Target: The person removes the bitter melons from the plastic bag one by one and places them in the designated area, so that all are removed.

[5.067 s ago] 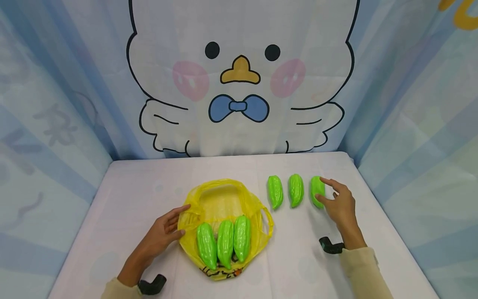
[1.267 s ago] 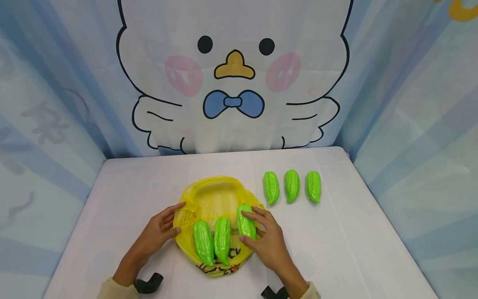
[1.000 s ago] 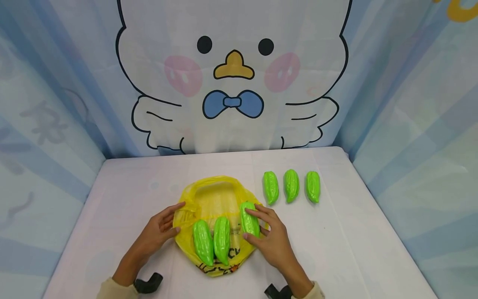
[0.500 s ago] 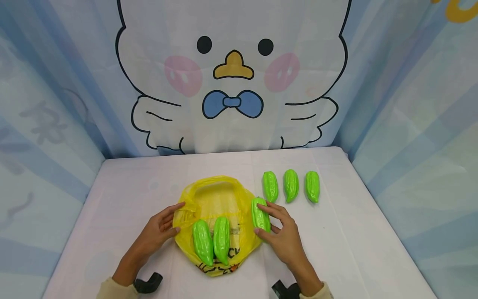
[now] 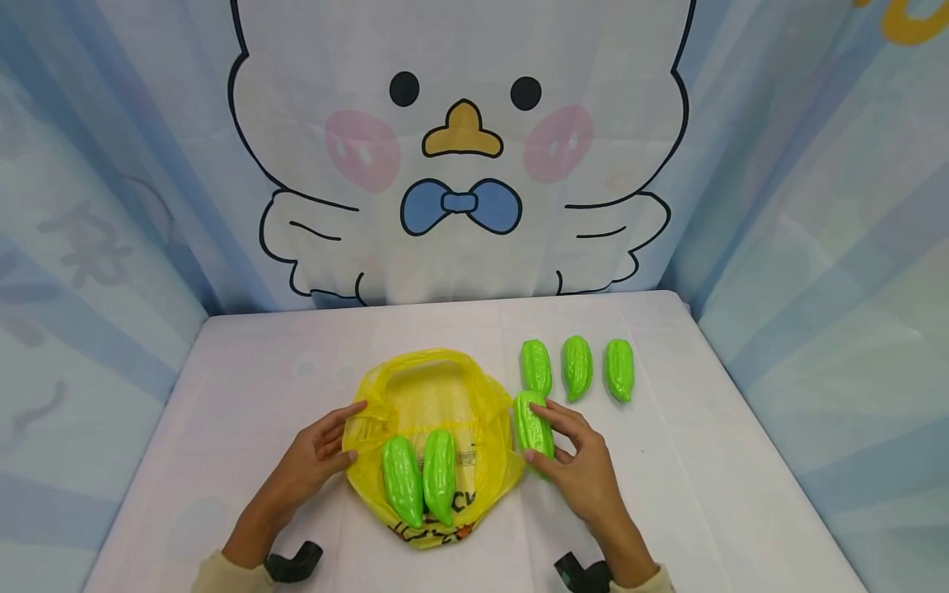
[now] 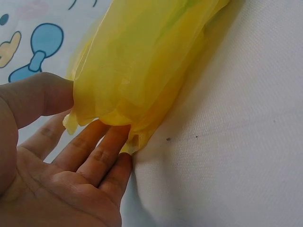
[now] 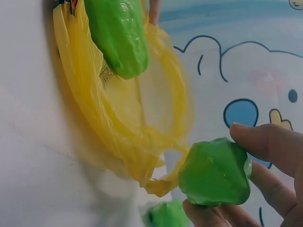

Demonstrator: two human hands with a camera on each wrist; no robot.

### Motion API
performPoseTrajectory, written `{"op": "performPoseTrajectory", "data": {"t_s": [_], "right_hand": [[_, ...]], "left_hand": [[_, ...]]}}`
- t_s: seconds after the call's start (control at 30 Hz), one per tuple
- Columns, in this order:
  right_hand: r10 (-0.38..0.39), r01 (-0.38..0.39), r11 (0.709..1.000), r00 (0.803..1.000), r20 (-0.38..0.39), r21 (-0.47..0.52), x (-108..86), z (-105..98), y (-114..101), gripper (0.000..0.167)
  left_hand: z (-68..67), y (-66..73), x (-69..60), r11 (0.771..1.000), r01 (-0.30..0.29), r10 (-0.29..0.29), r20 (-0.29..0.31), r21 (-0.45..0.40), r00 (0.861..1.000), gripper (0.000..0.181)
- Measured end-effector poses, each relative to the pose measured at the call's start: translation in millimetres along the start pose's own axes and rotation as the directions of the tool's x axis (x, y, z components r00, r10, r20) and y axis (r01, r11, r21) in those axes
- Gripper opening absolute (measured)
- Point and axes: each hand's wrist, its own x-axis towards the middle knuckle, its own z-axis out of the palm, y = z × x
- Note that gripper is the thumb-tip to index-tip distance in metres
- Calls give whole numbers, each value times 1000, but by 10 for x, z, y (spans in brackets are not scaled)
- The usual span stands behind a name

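Note:
In the head view a yellow plastic bag lies on the table with its mouth spread. Two shiny green bitter melons, a left one and a right one, lie in it side by side. My left hand holds the bag's left side between thumb and fingers; in the left wrist view some fingertips are hidden behind the plastic. Just outside the bag's right edge, my right hand grips another bitter melon between thumb and fingers. The bag's handle loop is close beside that melon in the right wrist view.
Three more bitter melons stand in a row behind the right hand: a left one, a middle one and a right one. The held melon overlaps the left one in view. A printed curtain rises behind the white table.
My right hand has come from the row at the right to the bag, then drawn back rightward with the third bitter melon, now outside the bag. My left hand stays at the bag's left side.

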Motion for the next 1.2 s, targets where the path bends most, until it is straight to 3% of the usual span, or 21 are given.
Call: {"op": "performPoseTrajectory", "data": {"t_s": [0.4, 1.2], "right_hand": [[0, -2, 999, 999, -39, -43, 12, -143, 162, 67], [110, -117, 991, 989, -102, -71, 49, -257, 420, 68]], "left_hand": [[1, 1, -10, 1000, -3, 3, -3, -1, 1000, 74], [13, 19, -15, 1000, 0, 0, -9, -6, 1000, 74]]}}
